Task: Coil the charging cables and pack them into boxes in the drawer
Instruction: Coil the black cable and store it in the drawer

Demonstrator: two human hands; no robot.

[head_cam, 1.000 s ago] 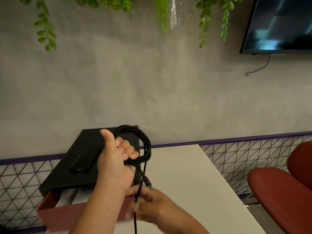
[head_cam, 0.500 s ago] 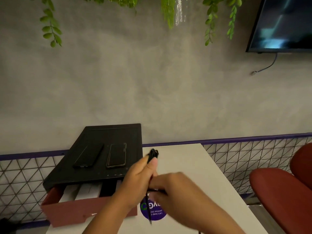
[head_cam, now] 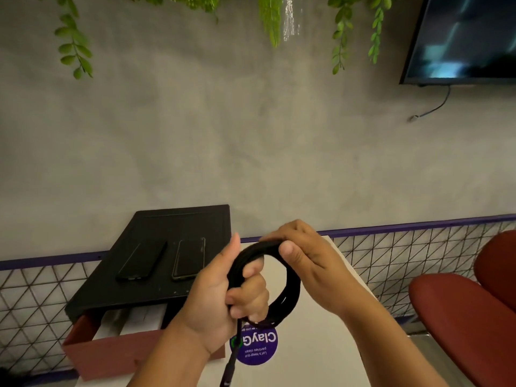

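Table (head_cam: 296,372): white; open room on its right side, up to the edge by a red chair (head_cam: 460,317).
Drawer (head_cam: 111,350): open at left; white boxes (head_cam: 134,319) inside.
Cable (head_cam: 290,291): black coil held above the table, right of the drawer; coiling looks nearly done.
Left hand (head_cam: 223,297): fingers curled round the coil's left side.
Right hand (head_cam: 310,252): thumb and fingers pinch its top.
Tail (head_cam: 230,367): hangs loose below the left hand; next, probably wind it in, then carry the coil left to a box.

At your left, two black glass smartphones (head_cam: 142,261) lie side by side. A round purple sticker (head_cam: 258,351) marks the white tabletop (head_cam: 321,358), and red padded chairs (head_cam: 458,317) stand at your right.
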